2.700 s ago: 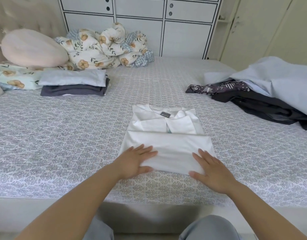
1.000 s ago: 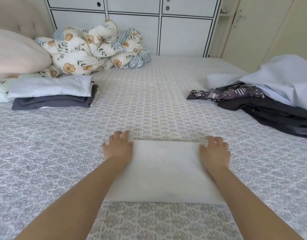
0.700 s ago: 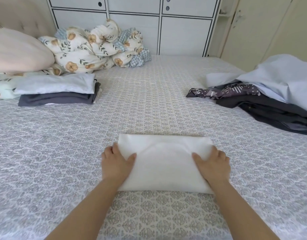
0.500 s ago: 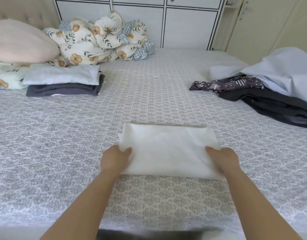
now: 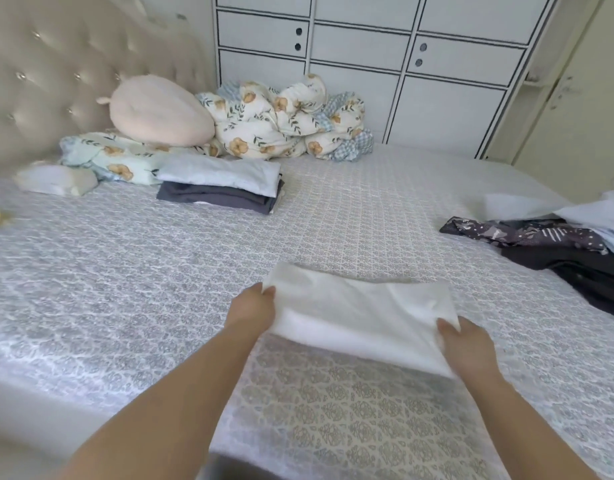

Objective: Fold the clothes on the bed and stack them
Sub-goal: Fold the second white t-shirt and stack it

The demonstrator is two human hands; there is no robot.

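A tufted headboard [image 5: 56,71] fills the upper left of the frame. Below it a small pale bundle [image 5: 56,180] lies at the left edge of the bed [image 5: 125,289]. A pink round pillow [image 5: 158,114] rests on a floral pillowcase [image 5: 108,161], and a crumpled floral duvet [image 5: 288,119] is heaped just right of it, at upper centre. In front of these a stack of folded clothes [image 5: 222,187] is seen: a light blue piece on top, dark grey pieces beneath.

At lower centre the left hand [image 5: 251,311] is closed on the left edge of the folded white garment [image 5: 361,313], thumb on top, fingers hidden underneath. The garment is held over the patterned bedspread; its near edge is raised off the bed and sags towards the lower right. Whether its far edge still touches the bed cannot be told. The right hand [image 5: 466,344] grips the right near corner in the same way, thumb pressed on the upper face, remaining fingers out of sight under the cloth.

White cupboard doors [image 5: 419,81] stand behind the bed at upper centre to upper right. At the right edge of the frame a pile of unfolded clothes [image 5: 558,251] is spread on the bed: a dark patterned piece, dark pieces nearer the camera, pale blue fabric behind. The pile lies well apart from the held garment.
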